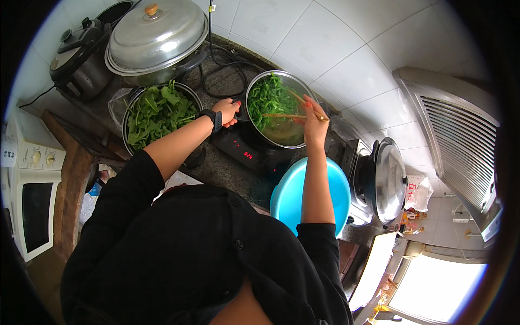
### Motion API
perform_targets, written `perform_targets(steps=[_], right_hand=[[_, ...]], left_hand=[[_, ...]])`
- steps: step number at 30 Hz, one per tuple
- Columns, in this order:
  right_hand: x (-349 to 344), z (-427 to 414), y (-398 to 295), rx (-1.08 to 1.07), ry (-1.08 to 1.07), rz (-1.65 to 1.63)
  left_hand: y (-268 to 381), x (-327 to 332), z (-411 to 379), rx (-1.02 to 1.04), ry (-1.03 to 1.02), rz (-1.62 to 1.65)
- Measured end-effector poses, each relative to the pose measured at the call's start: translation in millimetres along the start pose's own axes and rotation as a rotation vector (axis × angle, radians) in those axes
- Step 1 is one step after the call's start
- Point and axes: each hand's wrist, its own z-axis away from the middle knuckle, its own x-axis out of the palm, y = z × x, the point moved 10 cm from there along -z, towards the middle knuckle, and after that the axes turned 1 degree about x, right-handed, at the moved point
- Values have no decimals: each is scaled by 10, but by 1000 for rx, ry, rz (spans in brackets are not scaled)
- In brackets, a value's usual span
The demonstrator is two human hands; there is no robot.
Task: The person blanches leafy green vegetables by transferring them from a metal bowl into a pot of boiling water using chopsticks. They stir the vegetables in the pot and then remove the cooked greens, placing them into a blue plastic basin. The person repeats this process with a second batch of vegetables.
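A steel pot (307, 81) stands on a black induction cooker (231, 142) with lit red digits. Wilted green leaves (270, 95) fill its far left side, and cloudy liquid (280, 134) shows at the near right. My left hand (226, 111), with a black watch on the wrist, grips the pot's dark side handle (243, 109). Wooden chopsticks (284, 116) are in my right hand (315, 124), spread apart with their tips over the leaves and inside the pot. Left of my left hand, raw leafy greens (162, 113) heap up in a second steel pot (196, 92).
A light blue plastic basin (284, 195) sits below my right forearm. Around the counter are a large lidded steamer (158, 36), a pressure cooker (81, 61), a black cable (225, 67), a lidded wok (390, 178), a range hood (455, 142) and a white microwave (32, 174).
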Motion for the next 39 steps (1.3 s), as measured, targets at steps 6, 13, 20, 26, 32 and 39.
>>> perform_targets(steps=[6,13,20,26,32,39], right_hand=[[-14,-233,-20,-40,-63,112],[252,-502,236,41,-140,184],[176,-362,335,90,-86,61],[-40,-274,582,75,107,-91],[-249,-119,890,177,340,-265],[-401,-64,894,172,512,-399]], left_hand=[[32,28,-4,28,-13,4],[22,20,-13,8,-9,-13],[23,25,-4,-10,-1,-8],[18,12,5,-7,26,13],[-5,8,-12,5,29,40],[-33,17,-26,14,31,66]])
